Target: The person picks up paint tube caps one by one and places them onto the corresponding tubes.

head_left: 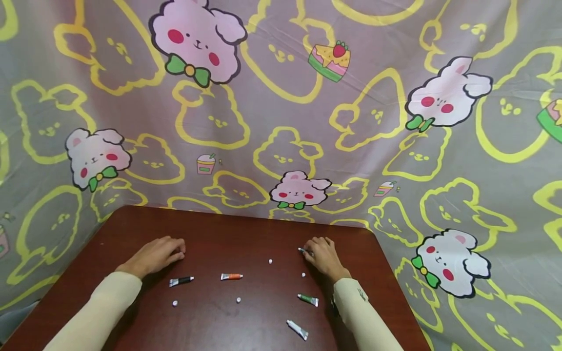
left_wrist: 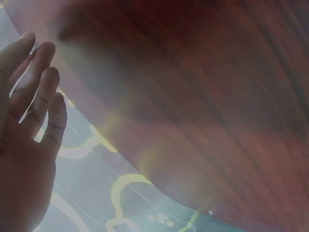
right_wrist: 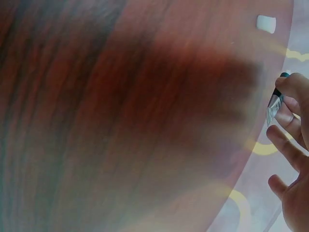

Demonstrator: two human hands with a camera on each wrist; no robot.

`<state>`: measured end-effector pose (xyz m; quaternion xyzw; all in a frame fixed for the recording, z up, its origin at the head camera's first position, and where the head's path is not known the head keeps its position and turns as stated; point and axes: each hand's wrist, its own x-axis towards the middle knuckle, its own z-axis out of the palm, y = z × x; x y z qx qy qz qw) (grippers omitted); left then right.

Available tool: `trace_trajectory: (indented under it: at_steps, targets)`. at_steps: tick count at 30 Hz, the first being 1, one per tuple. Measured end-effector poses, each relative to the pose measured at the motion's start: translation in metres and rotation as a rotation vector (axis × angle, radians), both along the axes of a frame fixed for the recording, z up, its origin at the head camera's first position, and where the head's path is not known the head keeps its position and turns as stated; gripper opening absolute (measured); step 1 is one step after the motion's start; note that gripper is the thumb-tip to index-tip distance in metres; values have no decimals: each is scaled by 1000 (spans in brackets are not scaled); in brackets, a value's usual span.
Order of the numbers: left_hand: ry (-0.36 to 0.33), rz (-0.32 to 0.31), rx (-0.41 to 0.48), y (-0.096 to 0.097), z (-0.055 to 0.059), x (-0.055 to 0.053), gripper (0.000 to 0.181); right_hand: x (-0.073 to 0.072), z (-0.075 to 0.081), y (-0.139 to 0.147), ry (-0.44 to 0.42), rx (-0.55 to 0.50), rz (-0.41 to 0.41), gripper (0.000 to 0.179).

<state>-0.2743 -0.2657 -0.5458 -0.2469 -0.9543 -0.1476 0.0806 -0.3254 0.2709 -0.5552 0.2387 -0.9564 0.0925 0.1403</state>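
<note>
In the right wrist view, my right hand (right_wrist: 294,125) pinches a small dark paint tube (right_wrist: 275,101) with a crimped silver end. Only one tip of that tube shows beside the right hand (head_left: 324,256) in the head view. My left hand (head_left: 158,254) is over the far left of the table, fingers loosely bent and nothing held; the left wrist view shows the left hand (left_wrist: 31,116) with its fingers spread a little. Nearest to it lies a black paint tube (head_left: 181,281). An orange paint tube (head_left: 231,276) lies farther right.
A green paint tube (head_left: 308,299) and a white paint tube (head_left: 297,329) lie on the reddish-brown table (head_left: 210,326) at front right. Small white caps (head_left: 270,261) are scattered about, one a white cap (right_wrist: 266,24). A patterned curtain (head_left: 272,112) hangs behind the table.
</note>
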Motion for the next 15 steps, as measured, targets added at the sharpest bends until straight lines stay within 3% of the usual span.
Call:
trace_trajectory:
  at_steps: [7, 15]
  targets:
    - [25, -40, -13, 14, 8, -5, 14, 1, 9, -9, 8, -6, 47, 10]
    - [106, -112, -11, 26, 13, -6, 8, 3, 18, -25, 57, 2, 105, 10]
